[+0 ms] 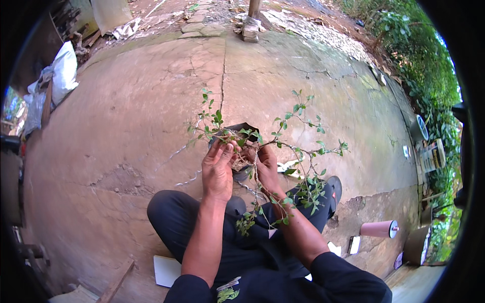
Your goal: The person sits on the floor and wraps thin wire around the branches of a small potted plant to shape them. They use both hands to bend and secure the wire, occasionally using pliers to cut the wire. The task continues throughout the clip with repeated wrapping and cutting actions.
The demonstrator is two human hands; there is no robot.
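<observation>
A small leafy plant (306,151) with thin, spreading branches grows from a black planting bag (246,128) in front of my crossed legs. My left hand (219,170) is closed, its thumb and fingertips pinching a branch on the left of the plant. Close beside it, my right hand (268,169) closes its fingers on the stem near the middle, partly behind a hanging branch. Silvery wire seems to wind along some branches. Loose lengths of wire (191,180) stick out over the floor at the left. My hands partly hide the soil and the bag.
A pink tumbler (376,229) lies at the right, with a phone-like white object (354,245) beside it. Farther right stand buckets (433,155). White sacks (64,73) lean at the far left, and a post (254,10) rises ahead from the cracked concrete floor (151,96).
</observation>
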